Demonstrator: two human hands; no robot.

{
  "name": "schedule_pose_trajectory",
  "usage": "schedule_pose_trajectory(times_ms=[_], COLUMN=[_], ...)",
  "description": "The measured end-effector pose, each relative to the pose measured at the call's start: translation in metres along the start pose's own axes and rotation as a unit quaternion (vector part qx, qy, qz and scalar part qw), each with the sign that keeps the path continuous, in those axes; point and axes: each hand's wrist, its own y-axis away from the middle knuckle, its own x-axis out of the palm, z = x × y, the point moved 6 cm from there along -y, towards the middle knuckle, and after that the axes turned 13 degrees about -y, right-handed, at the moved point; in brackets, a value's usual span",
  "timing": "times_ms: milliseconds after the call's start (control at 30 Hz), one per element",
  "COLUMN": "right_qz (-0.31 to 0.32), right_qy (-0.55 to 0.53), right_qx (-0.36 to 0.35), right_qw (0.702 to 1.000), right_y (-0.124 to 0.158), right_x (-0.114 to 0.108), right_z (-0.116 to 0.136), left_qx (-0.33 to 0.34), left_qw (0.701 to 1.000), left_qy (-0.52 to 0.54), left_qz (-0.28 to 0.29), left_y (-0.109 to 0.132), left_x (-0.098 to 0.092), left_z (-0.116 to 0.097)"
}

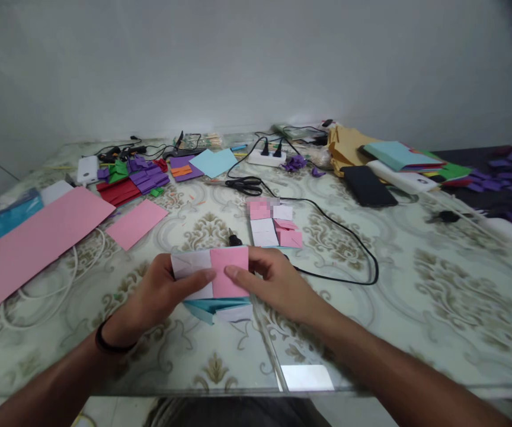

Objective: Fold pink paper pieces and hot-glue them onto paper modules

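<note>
Both hands grip a folded paper piece (230, 261) above the near middle of the table. Its upper face is white on the left half and pink on the right, with light blue and white flaps hanging below. My left hand (160, 293) pinches the white side, thumb on top and fingers hidden behind. On the pink side, my right hand (278, 281) presses its thumb near the middle, its fingers behind the paper. Just beyond lies another folded paper piece (264, 232) in pink and white squares. A small black plug (234, 238) shows behind the held paper.
Pink sheets (47, 243) lie at left beside a white cable (76, 279). Farther back are scissors (245, 185), a power strip (266, 157) and purple folded papers (147, 178). A black phone (368, 185) rests at right. A black cord (362, 246) loops across the table.
</note>
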Motion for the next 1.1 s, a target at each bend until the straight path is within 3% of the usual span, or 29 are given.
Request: schedule_pose_trajectory(times_ms=[333, 500, 600, 733, 867, 1100], right_qz=[0.000, -0.091, -0.069, -0.035, -0.007, -0.007], right_qy=[-0.105, 0.000, 0.106, 0.165, 0.171, 0.194], right_qx=[0.028, -0.140, -0.221, -0.225, -0.208, -0.216], right_qw=[0.994, 0.986, 0.967, 0.960, 0.963, 0.957], right_y=[0.003, 0.003, 0.006, 0.004, 0.000, -0.002], right_x=[0.003, -0.013, -0.013, -0.013, -0.015, -0.018], right_z=[-0.007, 0.014, 0.027, 0.028, 0.024, 0.022], left_qx=[-0.001, -0.010, -0.022, -0.048, -0.056, -0.062], left_qw=[0.999, 0.998, 0.995, 0.994, 0.995, 0.996], left_qy=[-0.002, 0.063, 0.101, 0.101, 0.084, 0.068], left_qz=[0.035, 0.023, 0.002, -0.011, 0.012, 0.006], left_y=[0.000, 0.000, 0.001, 0.001, 0.002, -0.005], left_x=[0.006, 0.005, 0.002, -0.002, 0.000, -0.004], left_z=[-0.010, -0.001, 0.003, 0.004, 0.000, 0.008])
